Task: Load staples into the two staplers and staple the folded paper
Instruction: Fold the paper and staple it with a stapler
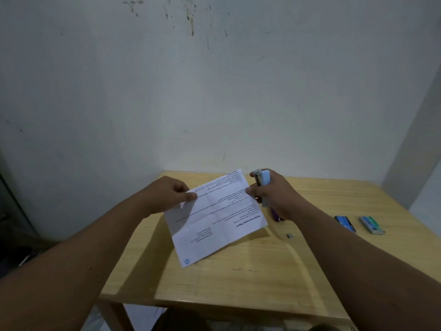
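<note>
One pale wall [214, 80] fills the upper half of the view, marked with dark streaks and spatters near its top. Below it stands a light wooden table [238, 278], its near edge and one leg visible at the bottom. Two bare forearms reach in from the lower corners and meet over the tabletop. Between them a sheet of printed paper [214, 220] is held up above the wood, tilted, with crease lines across it and a small blue logo at its lower corner; its text reads upside down from here, and it casts a shadow on the table beneath. The left hand [167, 194] pinches the left edge of the sheet between thumb and fingers. The right hand [274, 194] is wrapped around a light blue stapler [263, 185], held nearly upright with its metal nose pointing up, while its fingertips also touch the right edge of the sheet; whether the stapler's mouth is on the paper I cannot tell. Just below that hand, a purple stapler [275, 215] lies on the table, mostly hidden by the wrist. Well off to the right lie two small staple boxes side by side but apart: a dark blue one [345, 223] and a green one [371, 225]. Near the sheet's lower right corner sits a tiny grey block of staples [290, 235], alone on the wood.
</note>
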